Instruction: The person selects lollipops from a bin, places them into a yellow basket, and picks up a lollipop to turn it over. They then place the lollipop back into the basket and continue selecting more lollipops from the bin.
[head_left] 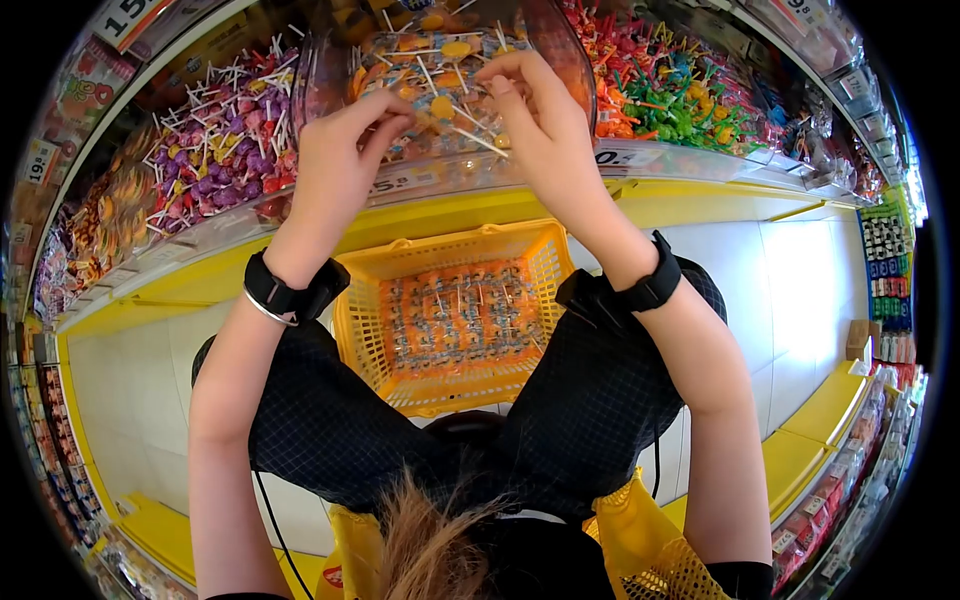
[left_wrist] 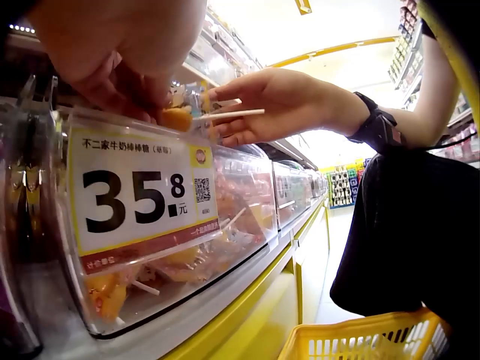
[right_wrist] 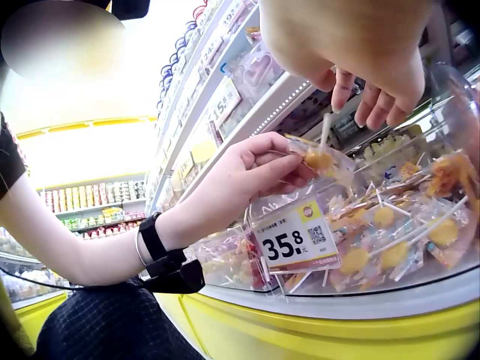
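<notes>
Above the clear plastic candy bin (left_wrist: 247, 191), the left hand (head_left: 345, 140) pinches a clear-wrapped, orange, white-sticked lollipop (right_wrist: 319, 161); the right hand (head_left: 545, 105) seems relaxed, empty. Probably light, hard, slippery-wrapped: stick gives surest hold.

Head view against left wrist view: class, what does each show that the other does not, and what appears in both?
Only the head view shows the wrapped candies lying in the yellow basket and a silver bangle. Only the left wrist view shows the ceiling and, on the price label, the full 35.8 and its QR code. Both show the left hand, the right hand, part of the clear lollipop bin and the basket's rim.
</notes>
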